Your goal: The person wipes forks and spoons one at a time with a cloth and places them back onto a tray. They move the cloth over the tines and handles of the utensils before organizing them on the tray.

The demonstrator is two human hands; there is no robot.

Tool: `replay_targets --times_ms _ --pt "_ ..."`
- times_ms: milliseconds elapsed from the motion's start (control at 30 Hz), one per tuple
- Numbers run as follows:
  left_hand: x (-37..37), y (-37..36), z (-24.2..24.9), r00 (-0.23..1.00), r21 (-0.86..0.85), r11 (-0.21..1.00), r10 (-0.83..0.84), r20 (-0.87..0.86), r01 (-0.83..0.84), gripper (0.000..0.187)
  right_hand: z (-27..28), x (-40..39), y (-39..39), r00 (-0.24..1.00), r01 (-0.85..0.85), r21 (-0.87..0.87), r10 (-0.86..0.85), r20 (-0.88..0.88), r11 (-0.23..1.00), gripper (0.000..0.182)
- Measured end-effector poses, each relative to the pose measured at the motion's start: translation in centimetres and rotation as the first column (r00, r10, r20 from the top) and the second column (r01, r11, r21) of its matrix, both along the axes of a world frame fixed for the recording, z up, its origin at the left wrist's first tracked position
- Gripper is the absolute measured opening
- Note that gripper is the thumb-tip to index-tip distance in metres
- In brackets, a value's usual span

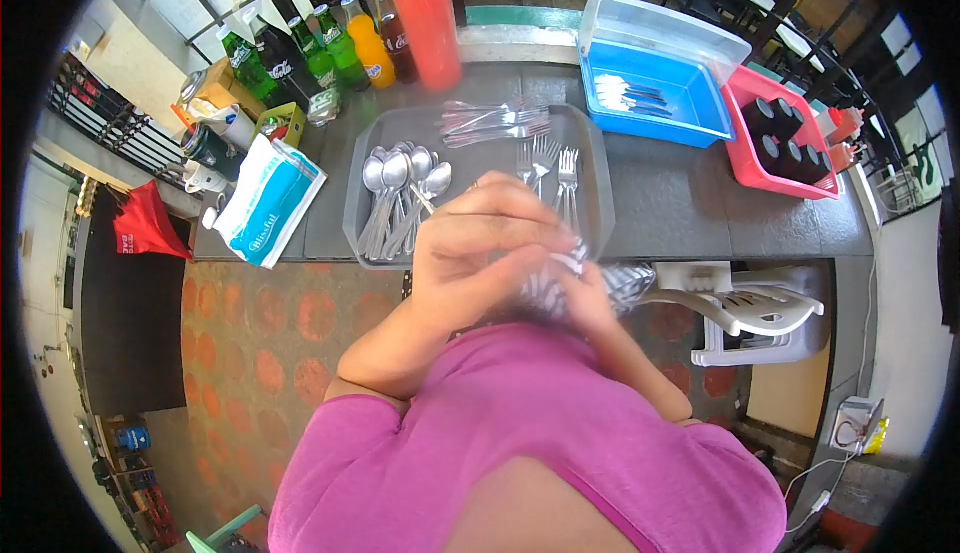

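Above the front edge of a grey tray (353,215), my left hand (480,238) is closed, its fingers curled; a small shiny piece shows by its fingertips, too blurred to name. Touching it, my right hand (588,298) is closed round a striped cloth (630,285), smeared by motion. Inside the tray, spoons (397,168) lie at the left, forks (567,168) at the right, and more cutlery (485,123) lies across the back.
Behind the tray stand bottles (368,45) and a tall orange container (427,28). A blue-white packet (268,208) lies left. Right are a blue box (655,128) with cutlery and a pink basket (738,143) with dark cylinders. White stacked chairs (750,308) sit under the counter (740,213).
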State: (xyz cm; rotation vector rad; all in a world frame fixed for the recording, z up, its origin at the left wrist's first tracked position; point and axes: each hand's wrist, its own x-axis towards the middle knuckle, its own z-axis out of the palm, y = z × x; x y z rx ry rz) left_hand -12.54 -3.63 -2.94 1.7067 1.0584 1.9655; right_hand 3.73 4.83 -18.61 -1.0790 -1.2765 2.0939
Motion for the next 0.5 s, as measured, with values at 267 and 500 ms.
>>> replay_targets --times_ms 267,500 --pt "-0.3 0.5 -0.2 0.996 0.005 0.999 0.032 -0.082 -0.032 0.012 2.2 0.0 -0.3 0.996 0.052 0.029 -0.054 0.066 0.998 0.019" --pt "-5.0 5.1 -9.7 0.885 -0.563 0.696 0.437 -0.159 -0.445 0.022 -0.9 1.5 2.1 0.974 0.091 -0.046 -0.099 -0.204 0.995 0.025"
